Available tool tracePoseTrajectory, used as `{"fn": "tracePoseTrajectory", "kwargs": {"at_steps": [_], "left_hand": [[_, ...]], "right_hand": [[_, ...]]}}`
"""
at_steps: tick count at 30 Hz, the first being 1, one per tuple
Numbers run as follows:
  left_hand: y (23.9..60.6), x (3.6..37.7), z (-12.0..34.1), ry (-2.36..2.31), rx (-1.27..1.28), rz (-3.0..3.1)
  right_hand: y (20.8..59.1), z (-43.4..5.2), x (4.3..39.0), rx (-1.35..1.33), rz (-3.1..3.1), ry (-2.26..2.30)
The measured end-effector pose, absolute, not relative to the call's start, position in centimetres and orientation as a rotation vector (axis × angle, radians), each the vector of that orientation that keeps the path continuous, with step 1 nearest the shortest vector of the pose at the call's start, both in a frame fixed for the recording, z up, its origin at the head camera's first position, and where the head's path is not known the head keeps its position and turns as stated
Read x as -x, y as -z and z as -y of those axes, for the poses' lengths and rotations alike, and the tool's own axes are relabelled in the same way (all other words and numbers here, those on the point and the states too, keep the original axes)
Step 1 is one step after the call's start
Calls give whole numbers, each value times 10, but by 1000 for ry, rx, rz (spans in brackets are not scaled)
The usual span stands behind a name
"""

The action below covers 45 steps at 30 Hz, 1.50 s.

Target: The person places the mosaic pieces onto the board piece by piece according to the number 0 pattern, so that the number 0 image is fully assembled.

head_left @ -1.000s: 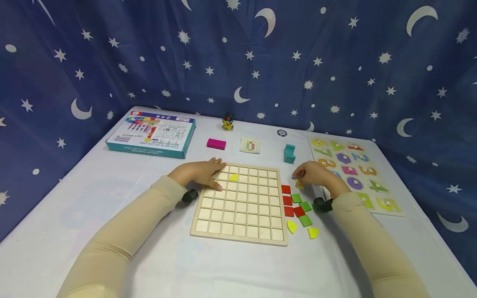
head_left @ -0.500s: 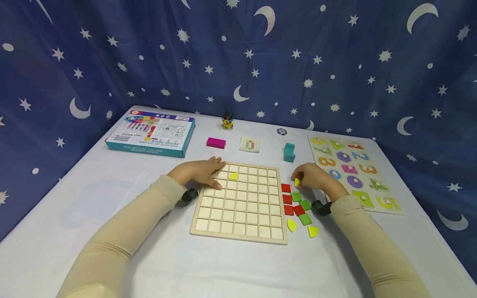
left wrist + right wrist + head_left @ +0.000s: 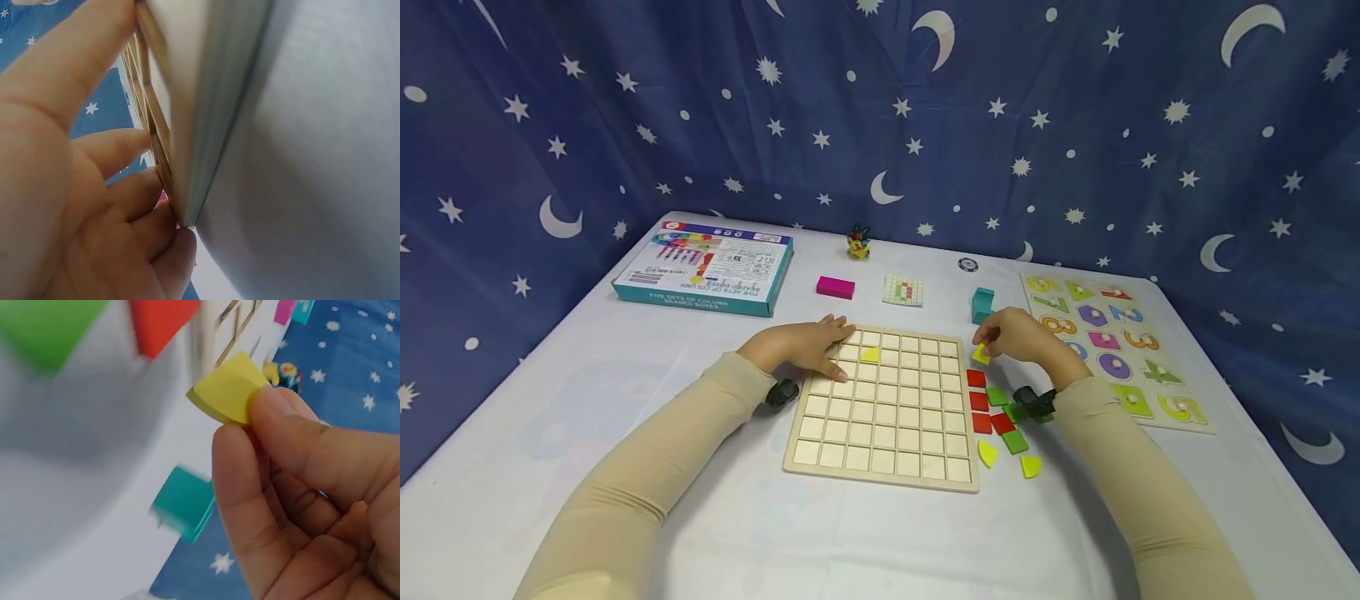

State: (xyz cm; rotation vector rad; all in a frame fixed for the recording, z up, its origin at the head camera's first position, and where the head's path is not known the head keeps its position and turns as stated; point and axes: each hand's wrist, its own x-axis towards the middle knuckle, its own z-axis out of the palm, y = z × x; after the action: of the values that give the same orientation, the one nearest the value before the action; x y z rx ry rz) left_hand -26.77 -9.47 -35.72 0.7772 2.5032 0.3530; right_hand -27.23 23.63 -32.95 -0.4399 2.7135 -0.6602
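My right hand (image 3: pixel 1018 337) pinches a yellow quarter-circle tile (image 3: pixel 228 389) between thumb and fingertips, held up beside the right edge of the wooden grid board (image 3: pixel 883 477). My left hand (image 3: pixel 801 346) rests with spread fingers on the board's far left corner; in the left wrist view its fingers (image 3: pixel 128 150) lie along the board's edge. One yellow tile (image 3: pixel 870 355) sits in a cell near the board's far left. Right of the board lie several red tiles (image 3: pixel 980 401), several green tiles (image 3: pixel 1015 442) and two yellow quarter-circle tiles (image 3: pixel 987 454).
Behind the board are a magenta block (image 3: pixel 836 287), a small patterned grid card (image 3: pixel 903 291), a toy figure (image 3: pixel 858 242) and a teal block (image 3: pixel 982 306). A teal-edged box (image 3: pixel 703 267) lies at the back left. A number puzzle board (image 3: pixel 1116 354) lies on the right.
My right hand has lifted the yellow tile from the table and carried it left and away from me, toward the board's right edge. My left hand has stayed in place.
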Motion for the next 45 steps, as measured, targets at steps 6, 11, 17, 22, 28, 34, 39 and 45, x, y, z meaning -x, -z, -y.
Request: {"fn": "tracePoseTrajectory", "kwargs": {"at_steps": [6, 11, 17, 22, 28, 34, 39, 45], "left_hand": [[357, 269, 96, -345, -784, -2507], [356, 268, 96, -327, -797, -2498], [354, 266, 97, -310, -804, -2495], [357, 268, 96, -320, -803, -2501], [358, 269, 96, -316, -800, -2501], [355, 267, 95, -325, -797, -2494], [354, 267, 94, -328, -784, -2493], [354, 267, 94, -337, -777, -2492]], "right_hand": [[325, -204, 278, 560, -2676, 670], [324, -174, 282, 584, -2630, 657], [329, -148, 285, 605, -2567, 617], [336, -140, 288, 658, -2563, 574], [341, -134, 287, 663, -2576, 572], [341, -134, 285, 672, -2580, 557], [335, -144, 279, 707, -2600, 509], [330, -175, 272, 679, -2608, 489]]}}
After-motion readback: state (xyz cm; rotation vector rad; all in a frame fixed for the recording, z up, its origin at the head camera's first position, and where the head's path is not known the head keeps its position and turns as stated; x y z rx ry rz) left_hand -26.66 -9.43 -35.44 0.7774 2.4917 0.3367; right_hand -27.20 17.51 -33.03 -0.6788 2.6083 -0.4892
